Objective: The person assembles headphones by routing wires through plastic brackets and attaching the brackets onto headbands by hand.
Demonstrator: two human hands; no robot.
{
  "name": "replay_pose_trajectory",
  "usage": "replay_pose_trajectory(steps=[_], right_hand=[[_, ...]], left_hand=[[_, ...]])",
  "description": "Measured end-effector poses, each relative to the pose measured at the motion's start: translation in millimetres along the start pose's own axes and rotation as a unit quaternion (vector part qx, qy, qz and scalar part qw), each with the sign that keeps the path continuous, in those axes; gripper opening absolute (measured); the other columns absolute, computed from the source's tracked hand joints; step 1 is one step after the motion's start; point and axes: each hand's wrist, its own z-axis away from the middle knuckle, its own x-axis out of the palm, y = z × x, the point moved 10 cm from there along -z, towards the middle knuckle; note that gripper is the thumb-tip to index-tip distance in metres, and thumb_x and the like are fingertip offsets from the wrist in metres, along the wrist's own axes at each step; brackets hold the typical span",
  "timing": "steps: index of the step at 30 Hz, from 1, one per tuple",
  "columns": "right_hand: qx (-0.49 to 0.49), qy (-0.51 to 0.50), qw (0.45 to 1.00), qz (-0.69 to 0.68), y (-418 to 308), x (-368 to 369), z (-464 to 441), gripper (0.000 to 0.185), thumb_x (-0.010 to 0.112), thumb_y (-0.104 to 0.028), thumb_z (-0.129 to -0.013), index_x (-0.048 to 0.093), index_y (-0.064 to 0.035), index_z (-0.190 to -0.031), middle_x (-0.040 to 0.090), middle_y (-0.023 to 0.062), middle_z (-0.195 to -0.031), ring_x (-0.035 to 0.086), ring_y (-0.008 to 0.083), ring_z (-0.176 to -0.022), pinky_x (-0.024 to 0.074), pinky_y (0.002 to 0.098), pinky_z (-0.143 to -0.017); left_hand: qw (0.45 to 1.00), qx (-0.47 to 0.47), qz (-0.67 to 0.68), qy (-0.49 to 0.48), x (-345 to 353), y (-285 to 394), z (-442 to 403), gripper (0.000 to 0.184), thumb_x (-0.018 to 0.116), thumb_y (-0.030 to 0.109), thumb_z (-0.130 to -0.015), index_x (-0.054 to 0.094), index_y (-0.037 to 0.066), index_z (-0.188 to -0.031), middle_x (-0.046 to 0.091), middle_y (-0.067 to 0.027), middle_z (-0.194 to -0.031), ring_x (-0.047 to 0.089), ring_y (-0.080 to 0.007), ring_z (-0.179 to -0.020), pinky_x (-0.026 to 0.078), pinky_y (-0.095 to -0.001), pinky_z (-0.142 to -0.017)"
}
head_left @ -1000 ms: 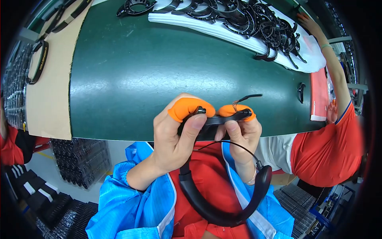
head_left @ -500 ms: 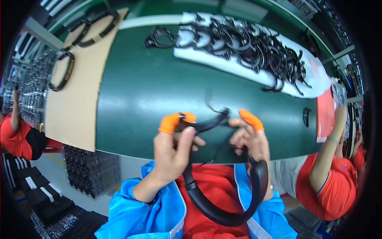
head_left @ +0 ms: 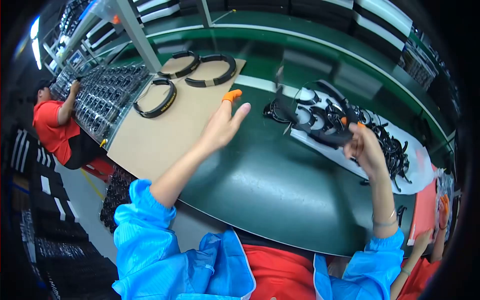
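Note:
My right hand point(head_left: 364, 147) has its fingers closed on a black headphone headband point(head_left: 341, 96), held up over the white sheet of parts. The band is blurred by motion and a thin wire shows at its side. My left hand point(head_left: 222, 120) reaches over the table near the edge of the cardboard. Its thumb and index finger, with an orange finger cot, are apart and nothing is between them. Behind the held band, many black curved parts point(head_left: 395, 160) lie on the white sheet point(head_left: 417, 175).
Several black headbands, one being this near headband point(head_left: 156, 102), lie on the cardboard sheet point(head_left: 145, 135) at the left. Stacked clear trays point(head_left: 107, 95) stand beyond it. A red sheet point(head_left: 424, 210) is at the right. A co-worker point(head_left: 56, 125) is at far left, another at lower right.
My view has swung to the left. Both hands have moved from near my body out over the table. The left hand has let go, and the right hand has carried the headband up.

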Motion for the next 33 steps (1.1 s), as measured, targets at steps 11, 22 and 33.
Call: replay_pose_trajectory(steps=[11, 22, 33], right_hand=[[-0.079, 0.156, 0.982, -0.077, -51, -126, -122, 0.031, 0.050, -0.009, -0.080, 0.040, 0.0120, -0.100, 0.047, 0.0225, -0.101, 0.052, 0.0281, -0.095, 0.0476, 0.0303, -0.079], [-0.415, -0.017, 0.747, 0.519, -87, 129, 48, 0.056, 0.064, 0.000, -0.060, 0.043, -0.0003, -0.112, 0.038, 0.0131, -0.121, 0.056, 0.0220, -0.073, 0.0482, 0.0280, -0.060], [-0.135, -0.041, 0.986, -0.090, -34, 85, 94, 0.029, 0.048, -0.025, -0.081, 0.042, 0.0011, -0.093, 0.050, 0.0142, -0.087, 0.056, 0.0190, -0.048, 0.0461, 0.0249, -0.037]], left_hand=[[0.968, 0.004, -0.185, 0.169, -33, -96, -96, 0.043, 0.057, 0.009, -0.073, 0.038, -0.002, -0.110, 0.047, -0.0222, -0.104, 0.047, -0.0340, -0.096, 0.038, -0.0386, -0.081], [0.960, 0.263, 0.003, 0.096, -39, 89, 40, 0.036, 0.062, -0.001, -0.066, 0.048, -0.002, -0.099, 0.054, -0.0161, -0.090, 0.053, -0.0308, -0.085, 0.042, -0.0333, -0.075], [0.918, 0.044, 0.393, -0.002, 26, 67, 119, 0.034, 0.053, 0.014, -0.081, 0.044, -0.003, -0.109, 0.049, -0.0126, -0.108, 0.047, -0.0194, -0.099, 0.034, -0.0307, -0.089]])
